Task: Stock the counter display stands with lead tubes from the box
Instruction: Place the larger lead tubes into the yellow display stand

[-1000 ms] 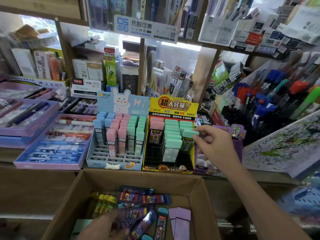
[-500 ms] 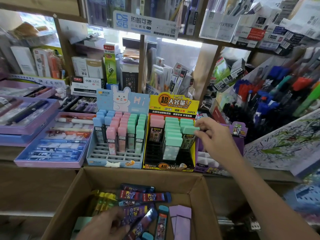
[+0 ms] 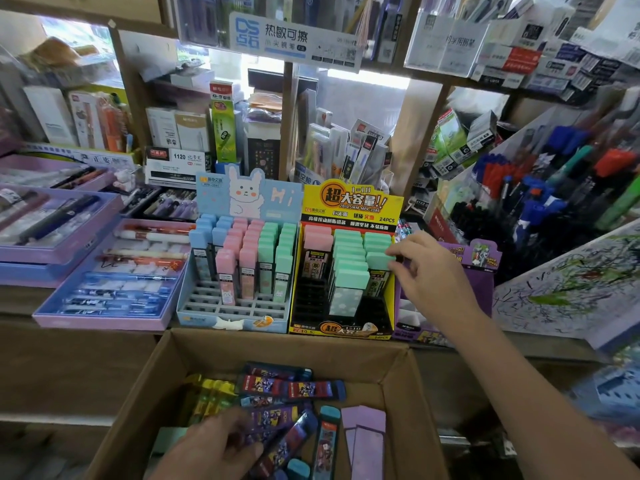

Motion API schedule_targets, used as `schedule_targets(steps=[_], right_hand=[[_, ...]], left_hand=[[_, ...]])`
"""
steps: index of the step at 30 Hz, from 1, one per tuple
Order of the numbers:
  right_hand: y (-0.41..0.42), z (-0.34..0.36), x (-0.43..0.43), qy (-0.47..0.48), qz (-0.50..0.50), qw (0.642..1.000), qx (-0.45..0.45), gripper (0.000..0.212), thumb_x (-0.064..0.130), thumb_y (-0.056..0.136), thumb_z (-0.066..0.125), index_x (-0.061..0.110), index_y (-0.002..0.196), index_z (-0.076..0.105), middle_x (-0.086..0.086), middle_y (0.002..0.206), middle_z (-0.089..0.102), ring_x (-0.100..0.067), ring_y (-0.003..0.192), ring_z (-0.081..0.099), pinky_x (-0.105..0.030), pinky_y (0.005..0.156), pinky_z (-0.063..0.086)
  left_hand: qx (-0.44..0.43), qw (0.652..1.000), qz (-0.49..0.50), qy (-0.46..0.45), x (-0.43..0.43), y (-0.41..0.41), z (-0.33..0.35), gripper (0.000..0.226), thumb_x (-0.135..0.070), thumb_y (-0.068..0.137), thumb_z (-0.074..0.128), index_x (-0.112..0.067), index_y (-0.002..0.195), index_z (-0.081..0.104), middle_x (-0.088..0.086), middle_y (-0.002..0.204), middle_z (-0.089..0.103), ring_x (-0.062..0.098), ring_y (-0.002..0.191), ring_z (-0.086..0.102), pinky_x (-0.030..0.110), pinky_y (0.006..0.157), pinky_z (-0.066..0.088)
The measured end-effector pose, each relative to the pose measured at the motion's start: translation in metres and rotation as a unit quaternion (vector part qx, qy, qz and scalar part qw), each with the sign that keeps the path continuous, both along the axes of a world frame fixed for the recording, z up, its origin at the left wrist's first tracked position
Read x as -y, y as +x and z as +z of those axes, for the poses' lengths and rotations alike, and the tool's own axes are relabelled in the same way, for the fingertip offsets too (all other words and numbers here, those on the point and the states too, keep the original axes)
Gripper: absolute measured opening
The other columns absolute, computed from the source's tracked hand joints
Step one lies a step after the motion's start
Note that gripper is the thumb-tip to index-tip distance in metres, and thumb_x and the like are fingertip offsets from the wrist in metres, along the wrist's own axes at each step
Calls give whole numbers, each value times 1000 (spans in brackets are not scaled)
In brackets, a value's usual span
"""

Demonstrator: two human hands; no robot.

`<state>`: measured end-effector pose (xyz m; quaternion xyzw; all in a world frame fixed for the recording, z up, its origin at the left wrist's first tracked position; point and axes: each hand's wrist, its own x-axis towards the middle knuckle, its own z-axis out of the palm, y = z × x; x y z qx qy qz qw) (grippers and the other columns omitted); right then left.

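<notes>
Centre right, the right hand pinches a mint-capped tube by its cap; it seems light, stiff, smooth. The left hand, at the bottom, lies in the box; I cannot tell its grip.

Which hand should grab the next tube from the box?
Left: the left hand is in the box on the tubes; the right hand is at the yellow stand, pinching a mint tube.
</notes>
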<state>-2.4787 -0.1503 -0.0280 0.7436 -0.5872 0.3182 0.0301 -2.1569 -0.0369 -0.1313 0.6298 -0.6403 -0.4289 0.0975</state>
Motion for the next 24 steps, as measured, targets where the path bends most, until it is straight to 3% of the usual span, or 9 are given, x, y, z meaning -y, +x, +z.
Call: schedule_targets(steps=[4,7,10,12,13,16,19,24], right_hand=[[4,4,-4,8,-12,999,-31,19,11,96,70,6,114,76,-4,106,64,-14,73,55,-42,69,57],[7,4,-10,-9,-27,999,-32,24,10,96,71,7,120,74,-3,108,62,-10,67,51,-37,67,53],[19,-1,-28,-67,-13,996,49,21,4,92,72,8,113,73,5,95,60,2,62,49,-24,69,51],[35,-6,-46,-80,18,990,113,15,3,92,72,11,104,72,15,79,54,1,64,54,-10,67,44],[45,-10,-56,-69,34,987,138,14,3,92,72,14,101,71,17,75,53,-3,62,55,-10,64,43],[73,-28,-82,14,69,980,187,15,8,93,72,21,101,71,9,73,62,-13,61,58,-17,58,48],[94,-49,-100,168,63,954,240,18,14,96,70,31,101,70,10,78,65,-9,65,62,-19,60,52],[115,-81,-119,383,39,901,199,18,21,101,63,32,114,68,14,103,70,-3,94,67,-34,88,59]], left_hand=[[9,1000,2,-1,-2,-1,4,23,-50,91,69,-39,109,61,-15,118,66,-2,114,60,15,104,44],[12,1000,10,10,-1,-1,6,19,-47,89,73,-39,104,63,-15,113,67,-3,109,60,22,102,48],[18,999,27,5,-1,-2,5,13,-43,89,74,-39,98,65,-19,103,68,-9,99,59,14,88,48],[24,999,35,-22,-2,-1,3,9,-42,89,73,-39,95,67,-21,95,70,-12,91,60,6,74,45],[27,998,39,-32,-2,-1,2,8,-42,89,72,-39,94,67,-22,93,70,-12,90,60,6,72,45],[40,998,37,-33,-3,-1,1,5,-39,93,67,-39,98,66,-22,96,70,-9,94,60,16,79,49],[60,997,34,-37,-5,2,0,16,-32,97,62,-37,111,65,-19,110,68,4,106,63,31,93,53],[127,990,42,-46,-9,16,5,26,-25,95,56,-35,119,62,-8,118,68,18,114,63,40,98,52]])
